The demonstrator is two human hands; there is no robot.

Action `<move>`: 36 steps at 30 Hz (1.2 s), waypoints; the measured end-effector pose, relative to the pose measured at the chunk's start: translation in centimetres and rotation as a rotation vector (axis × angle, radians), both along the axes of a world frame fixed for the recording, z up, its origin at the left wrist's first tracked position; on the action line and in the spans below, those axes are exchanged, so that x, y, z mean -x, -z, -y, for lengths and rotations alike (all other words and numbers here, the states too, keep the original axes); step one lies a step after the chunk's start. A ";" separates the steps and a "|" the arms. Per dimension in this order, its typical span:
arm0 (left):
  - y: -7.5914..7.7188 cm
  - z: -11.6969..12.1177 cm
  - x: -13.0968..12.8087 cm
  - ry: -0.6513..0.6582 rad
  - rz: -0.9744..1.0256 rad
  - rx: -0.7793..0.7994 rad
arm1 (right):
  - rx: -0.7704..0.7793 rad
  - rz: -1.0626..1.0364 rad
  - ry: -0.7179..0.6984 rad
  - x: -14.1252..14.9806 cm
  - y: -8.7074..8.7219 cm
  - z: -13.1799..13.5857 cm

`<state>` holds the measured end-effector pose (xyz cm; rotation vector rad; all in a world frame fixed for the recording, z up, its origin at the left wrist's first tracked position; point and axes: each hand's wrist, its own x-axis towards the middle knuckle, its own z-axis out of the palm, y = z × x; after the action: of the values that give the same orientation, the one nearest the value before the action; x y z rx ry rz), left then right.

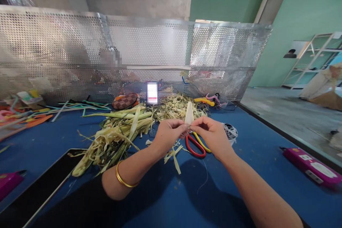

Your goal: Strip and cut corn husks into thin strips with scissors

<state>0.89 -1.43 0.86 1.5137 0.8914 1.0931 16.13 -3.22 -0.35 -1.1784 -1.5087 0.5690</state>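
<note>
Head view: the blue worktop spreads under my forearms, its far edge lined by a perforated metal screen. Left of centre lies a bundle of corn husks; near the far edge sits a heap of shredded husk, and loose ends from either could snag my sleeve or wrist. My left hand and right hand pinch one pale husk piece between them, around the worktop's middle, its tip up. Pulled unevenly, I judge, it could split along the grain. The red handle just below could catch my fingers if I dropped them carelessly. A fine thread trails towards the near edge; a stray forearm might drag or tangle it.
</note>
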 end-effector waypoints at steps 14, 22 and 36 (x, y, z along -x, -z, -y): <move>0.3 0.1 -0.4 -0.116 0.026 -0.004 | 0.014 0.030 -0.003 -0.2 0.5 -0.3; 0.6 0.1 -0.4 -0.156 0.065 0.014 | -0.094 0.100 0.055 0.0 0.6 -0.3; 1.6 -0.3 -0.3 -0.102 0.043 -0.146 | -0.135 0.146 0.069 -0.1 0.6 -0.2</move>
<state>1.19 -1.12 -0.77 1.5714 0.8831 1.2838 16.18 -2.99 -0.96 -1.1825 -1.5974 0.3352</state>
